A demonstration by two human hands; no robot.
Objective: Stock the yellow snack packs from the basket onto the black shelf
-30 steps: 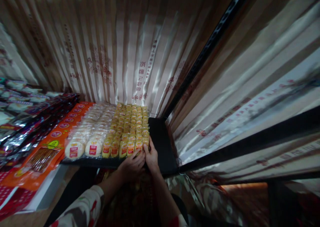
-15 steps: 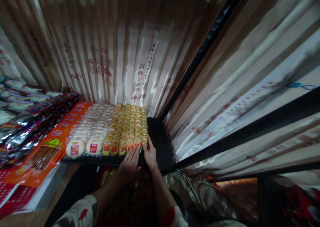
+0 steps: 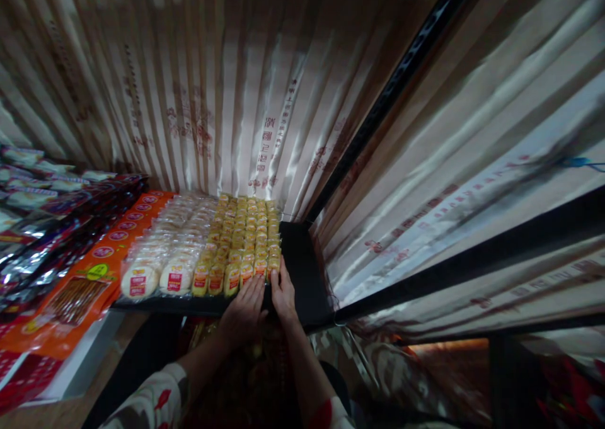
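Observation:
Small yellow wrapped cakes [image 3: 248, 227] stand in tight rows on a black shelf [image 3: 300, 252], some front ones showing red and orange labels. My left hand [image 3: 246, 309] lies with fingers stretched out against the front ends of the middle rows. At the front right corner, my right hand [image 3: 283, 297] touches the last row, its fingers extended along the side and its thumb near the front. Both hands press on the cakes without lifting any. To the left stand rows of round white wrapped cakes [image 3: 174, 278] with red labels.
Further left are an orange snack packet [image 3: 85, 284] and stacked dark shiny packets [image 3: 61, 227]. Pleated printed cloth [image 3: 246, 89] hangs behind. A black metal post [image 3: 392, 95] rises from the shelf's back right corner, and a black bar [image 3: 449, 259] runs along the right side.
The view has shifted slightly. Both hands stay against the front of the yellow cakes, with the right fingers slightly adjusted along the last row.

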